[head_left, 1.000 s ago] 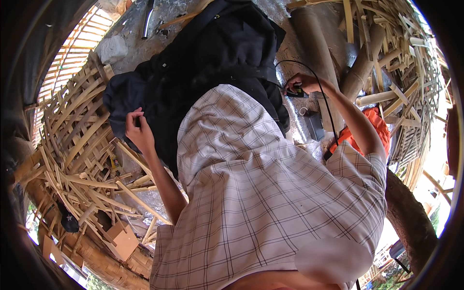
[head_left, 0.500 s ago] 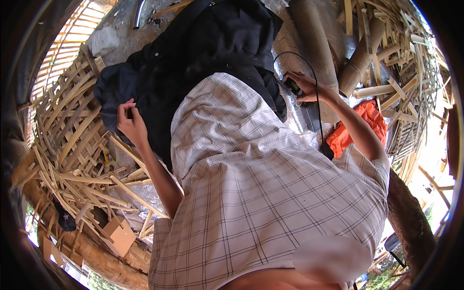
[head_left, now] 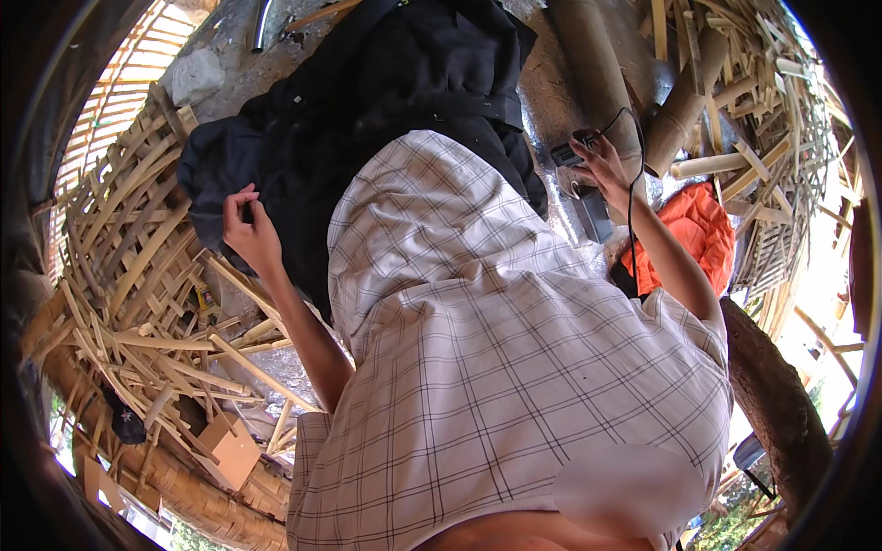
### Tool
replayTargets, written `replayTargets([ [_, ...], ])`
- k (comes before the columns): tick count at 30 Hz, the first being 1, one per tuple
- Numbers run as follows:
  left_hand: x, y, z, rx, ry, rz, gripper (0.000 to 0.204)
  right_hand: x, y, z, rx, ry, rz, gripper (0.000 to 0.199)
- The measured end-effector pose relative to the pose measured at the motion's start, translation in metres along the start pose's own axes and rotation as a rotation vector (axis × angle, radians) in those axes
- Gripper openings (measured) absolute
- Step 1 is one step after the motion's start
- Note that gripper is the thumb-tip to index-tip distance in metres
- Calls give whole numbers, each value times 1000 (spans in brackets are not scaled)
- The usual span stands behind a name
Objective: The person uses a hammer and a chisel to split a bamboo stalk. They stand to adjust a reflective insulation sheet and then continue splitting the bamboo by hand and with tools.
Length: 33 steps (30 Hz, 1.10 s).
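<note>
1. Hands: 2. Right hand [head_left: 602, 167]: fingers closed on 1 small dark device [head_left: 567, 155], which juts out to the left of the fingertips. Left hand [head_left: 250, 233]: fingers curled beside the black clothing [head_left: 413, 73]; cannot tell whether they hold anything.
2. Cable: 1, black cable [head_left: 640, 147], looping beyond the right fingers and running back along the forearm; it crosses the space just right of them.
3. Dark box [head_left: 593, 219]: 1, near side of the right fingers, close by.
4. Orange cloth [head_left: 689, 234]: 1, nearer the body and right of the right fingers.
5. Thick bamboo lengths [head_left: 593, 69]: 2 counted, one just beyond the right fingers, one farther right.
6. Bamboo strips [head_left: 138, 239]: too many to count, woven and loose, left of the left fingers.
7. Pale block [head_left: 195, 77]: 1, beyond the left fingers. Cardboard box [head_left: 231, 450]: 1, well behind them.
8. Markings: dark cap [head_left: 125, 419], 1, behind the left fingers, bears a small pale mark, too small to read.
</note>
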State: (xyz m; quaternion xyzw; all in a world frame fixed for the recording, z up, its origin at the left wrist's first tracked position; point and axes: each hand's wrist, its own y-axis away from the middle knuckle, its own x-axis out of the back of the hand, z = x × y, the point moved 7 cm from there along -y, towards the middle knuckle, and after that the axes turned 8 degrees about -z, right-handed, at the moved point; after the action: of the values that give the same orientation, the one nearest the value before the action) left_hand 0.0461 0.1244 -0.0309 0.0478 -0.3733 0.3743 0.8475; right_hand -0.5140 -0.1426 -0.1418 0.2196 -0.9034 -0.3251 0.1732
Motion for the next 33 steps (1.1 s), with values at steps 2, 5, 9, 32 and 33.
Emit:
replayTargets([
  [2,-1,0,-2,1,18,-3,10,3,9,21,-37,-112,42,53],
  [5,-1,-1,-3,3,14,-10,10,33,6,61,-122,262,206,68],
  [9,0,-2,-5,3,30,-4,11,20,21,17,-27,885,291,72],
  [32,-447,161,312,-870,-370,-1663,46,-7,104,-2,584,981,493,29],
  [33,-462,173,306,-911,-312,-1718,49,-11,116,8,541,1014,453,32],
])
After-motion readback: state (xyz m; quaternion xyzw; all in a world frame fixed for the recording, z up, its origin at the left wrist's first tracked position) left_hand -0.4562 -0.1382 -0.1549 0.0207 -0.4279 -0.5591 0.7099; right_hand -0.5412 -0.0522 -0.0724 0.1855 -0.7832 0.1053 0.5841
